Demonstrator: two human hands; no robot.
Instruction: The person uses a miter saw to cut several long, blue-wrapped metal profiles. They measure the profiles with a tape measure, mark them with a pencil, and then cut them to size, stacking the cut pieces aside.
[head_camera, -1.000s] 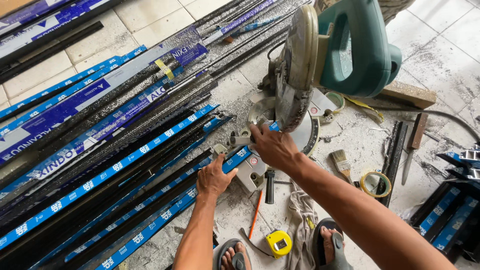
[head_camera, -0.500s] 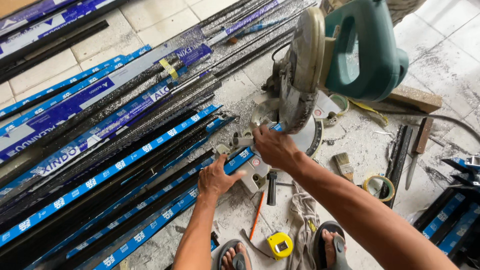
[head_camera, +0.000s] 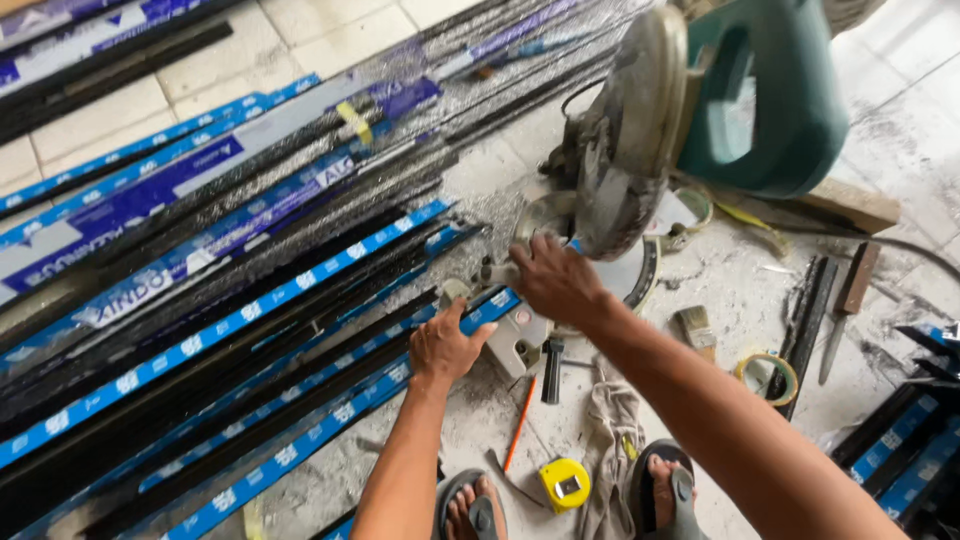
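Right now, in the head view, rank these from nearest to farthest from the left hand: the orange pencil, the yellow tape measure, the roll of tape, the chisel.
1. Orange pencil, just right of and below the left hand.
2. Yellow tape measure, lower right, by the feet.
3. Roll of tape, well to the right.
4. Chisel, farthest right.

Pale square-tiled floor (head_camera: 310, 30), seen from above in even daylight; the tiles at lower right are dusted with grey-white grit and shavings. No wall, window or furniture appears in view.
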